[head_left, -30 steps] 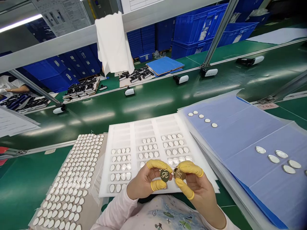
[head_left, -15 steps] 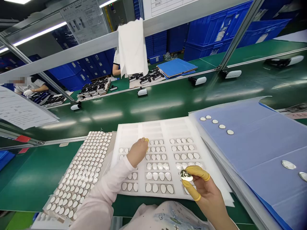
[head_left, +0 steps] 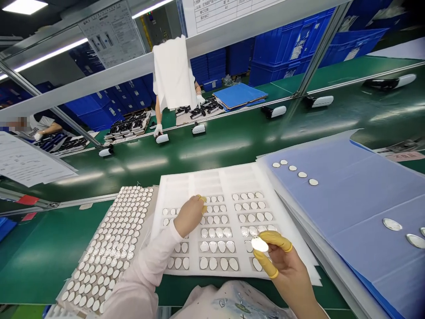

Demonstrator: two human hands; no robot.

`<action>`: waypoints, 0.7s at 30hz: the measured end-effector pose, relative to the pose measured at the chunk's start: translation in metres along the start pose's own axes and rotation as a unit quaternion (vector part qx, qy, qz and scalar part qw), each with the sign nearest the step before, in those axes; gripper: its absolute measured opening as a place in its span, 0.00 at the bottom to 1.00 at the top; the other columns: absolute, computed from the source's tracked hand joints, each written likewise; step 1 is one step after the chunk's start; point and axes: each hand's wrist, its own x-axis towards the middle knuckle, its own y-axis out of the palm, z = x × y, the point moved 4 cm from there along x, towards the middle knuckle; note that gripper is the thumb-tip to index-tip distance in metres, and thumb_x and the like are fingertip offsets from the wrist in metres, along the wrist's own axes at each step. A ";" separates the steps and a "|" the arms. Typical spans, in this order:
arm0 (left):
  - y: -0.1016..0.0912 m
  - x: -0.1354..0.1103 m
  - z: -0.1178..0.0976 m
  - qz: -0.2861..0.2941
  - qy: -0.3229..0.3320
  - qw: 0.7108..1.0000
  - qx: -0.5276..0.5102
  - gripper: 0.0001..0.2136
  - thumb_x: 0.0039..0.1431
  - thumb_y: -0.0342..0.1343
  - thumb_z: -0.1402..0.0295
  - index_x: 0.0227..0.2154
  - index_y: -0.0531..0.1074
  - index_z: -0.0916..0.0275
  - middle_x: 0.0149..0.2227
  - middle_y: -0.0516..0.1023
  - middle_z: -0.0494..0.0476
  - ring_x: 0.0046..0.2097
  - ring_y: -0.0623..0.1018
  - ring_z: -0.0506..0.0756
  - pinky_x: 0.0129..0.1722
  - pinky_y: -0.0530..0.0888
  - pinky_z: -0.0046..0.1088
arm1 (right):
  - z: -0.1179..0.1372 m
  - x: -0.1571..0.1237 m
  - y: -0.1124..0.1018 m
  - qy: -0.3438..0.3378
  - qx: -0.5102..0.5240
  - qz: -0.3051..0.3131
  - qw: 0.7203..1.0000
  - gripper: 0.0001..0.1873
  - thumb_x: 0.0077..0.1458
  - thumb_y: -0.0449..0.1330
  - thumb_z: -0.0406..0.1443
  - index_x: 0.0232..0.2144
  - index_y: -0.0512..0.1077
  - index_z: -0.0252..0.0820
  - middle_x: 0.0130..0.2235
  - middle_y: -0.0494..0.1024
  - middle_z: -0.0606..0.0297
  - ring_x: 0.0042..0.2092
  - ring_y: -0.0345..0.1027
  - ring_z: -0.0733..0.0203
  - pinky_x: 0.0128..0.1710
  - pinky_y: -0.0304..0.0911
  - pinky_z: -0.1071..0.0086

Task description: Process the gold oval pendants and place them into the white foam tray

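Note:
My right hand point(head_left: 282, 259), with yellow finger cots on thumb and fingers, pinches a shiny mirror-like oval disc point(head_left: 259, 244) by its edges, glaring white with reflected light. It is held above the lower right of a white foam tray point(head_left: 194, 186). My left hand point(head_left: 190, 216) reaches over the tray's middle column, its yellow-covered fingertips bent together at the left end of an upper row of discs point(head_left: 217, 199). Whatever lies between those fingertips is hidden. Similar oval discs sit in short rows in the tray's slots.
Left of the tray lies a sheet packed with small oval discs point(head_left: 102, 248). On the right, a blue sheet point(head_left: 332, 212) carries several loose discs. Behind runs a green conveyor point(head_left: 226, 141) with black-and-white parts; across it a co-worker's gloved hand point(head_left: 158, 130) touches one part.
The disc in my right hand has tilted, its face turning from dark gold to bright white. My left hand stays at nearly the same row. A co-worker's gloved hand has appeared at the conveyor with a part.

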 end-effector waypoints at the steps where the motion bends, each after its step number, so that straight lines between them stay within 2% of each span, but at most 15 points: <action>1: -0.001 -0.009 -0.011 0.003 0.024 0.999 -0.033 0.13 0.69 0.44 0.73 0.47 0.73 0.63 0.46 0.76 0.62 0.49 0.76 0.58 0.51 0.72 0.35 | 0.004 0.001 0.003 -0.013 0.006 0.002 1.000 0.14 0.55 0.69 0.38 0.45 0.75 0.51 0.41 0.78 0.61 0.39 0.75 0.58 0.37 0.75 0.68; 3: -0.002 -0.028 -0.037 0.028 0.094 0.984 -0.147 0.12 0.70 0.45 0.68 0.44 0.75 0.60 0.44 0.78 0.59 0.46 0.77 0.57 0.49 0.73 0.33 | 0.012 0.003 0.008 -0.038 0.020 0.014 0.999 0.14 0.56 0.69 0.36 0.44 0.75 0.52 0.40 0.77 0.62 0.38 0.74 0.59 0.38 0.74 0.68; 4: 0.000 -0.037 -0.051 0.055 0.128 0.964 -0.227 0.12 0.69 0.47 0.65 0.43 0.75 0.60 0.43 0.78 0.59 0.44 0.77 0.56 0.46 0.74 0.32 | 0.016 0.004 0.011 -0.050 0.027 0.019 0.998 0.13 0.56 0.68 0.36 0.44 0.74 0.52 0.39 0.77 0.62 0.38 0.74 0.59 0.39 0.74 0.68; 6: 0.005 -0.051 -0.073 0.120 0.149 0.894 -0.406 0.15 0.67 0.51 0.56 0.40 0.76 0.62 0.39 0.76 0.58 0.36 0.77 0.53 0.38 0.74 0.30 | 0.020 0.003 0.015 -0.060 0.036 0.027 0.997 0.12 0.57 0.68 0.34 0.43 0.74 0.52 0.39 0.76 0.63 0.39 0.73 0.59 0.39 0.74 0.68; 8: 0.014 -0.059 -0.088 0.171 0.097 0.815 -0.545 0.21 0.61 0.55 0.47 0.37 0.74 0.64 0.30 0.73 0.53 0.27 0.72 0.48 0.28 0.71 0.26 | 0.021 0.002 0.018 -0.062 0.040 0.040 0.997 0.12 0.57 0.67 0.34 0.43 0.73 0.52 0.38 0.75 0.63 0.39 0.72 0.59 0.39 0.74 0.67; 9: 0.018 -0.060 -0.093 0.179 0.061 0.782 -0.594 0.24 0.58 0.57 0.44 0.35 0.73 0.64 0.26 0.70 0.50 0.24 0.69 0.47 0.25 0.68 0.24 | 0.022 0.001 0.018 -0.064 0.042 0.045 0.996 0.13 0.57 0.67 0.34 0.44 0.73 0.52 0.37 0.75 0.63 0.38 0.72 0.59 0.38 0.74 0.67; 11: 0.026 -0.060 -0.099 0.166 0.010 0.741 -0.650 0.25 0.52 0.62 0.42 0.32 0.70 0.64 0.20 0.66 0.46 0.21 0.65 0.45 0.22 0.63 0.23 | 0.022 -0.002 0.019 -0.065 0.045 0.055 0.995 0.13 0.57 0.67 0.34 0.44 0.73 0.52 0.37 0.74 0.63 0.37 0.71 0.59 0.38 0.74 0.66; 15: 0.033 -0.060 -0.104 0.145 -0.005 0.711 -0.688 0.27 0.47 0.65 0.42 0.29 0.66 0.62 0.18 0.66 0.44 0.19 0.62 0.44 0.20 0.60 0.22 | 0.021 -0.001 0.016 -0.027 0.046 0.068 0.996 0.12 0.56 0.68 0.37 0.43 0.73 0.51 0.36 0.74 0.63 0.36 0.71 0.59 0.37 0.73 0.67; 17: 0.035 -0.061 -0.105 0.149 0.001 0.713 -0.685 0.28 0.47 0.65 0.41 0.29 0.65 0.62 0.20 0.68 0.45 0.19 0.63 0.44 0.20 0.60 0.22 | 0.021 0.002 0.014 -0.004 0.046 0.063 0.997 0.10 0.56 0.68 0.40 0.40 0.73 0.49 0.35 0.75 0.64 0.34 0.70 0.60 0.34 0.72 0.68; 19: 0.036 -0.061 -0.105 0.147 0.008 0.722 -0.676 0.28 0.48 0.63 0.40 0.30 0.64 0.62 0.21 0.68 0.45 0.20 0.64 0.44 0.21 0.60 0.22 | 0.022 0.007 0.015 0.019 0.040 0.081 0.996 0.09 0.57 0.67 0.43 0.33 0.73 0.47 0.30 0.74 0.65 0.31 0.69 0.61 0.31 0.70 0.69; 21: 0.035 -0.062 -0.104 0.140 0.009 0.733 -0.666 0.27 0.50 0.61 0.39 0.30 0.64 0.61 0.21 0.67 0.45 0.20 0.64 0.44 0.21 0.61 0.22 | 0.022 0.009 0.018 0.056 0.031 0.120 0.991 0.14 0.59 0.64 0.46 0.27 0.72 0.45 0.25 0.73 0.67 0.26 0.67 0.62 0.26 0.67 0.70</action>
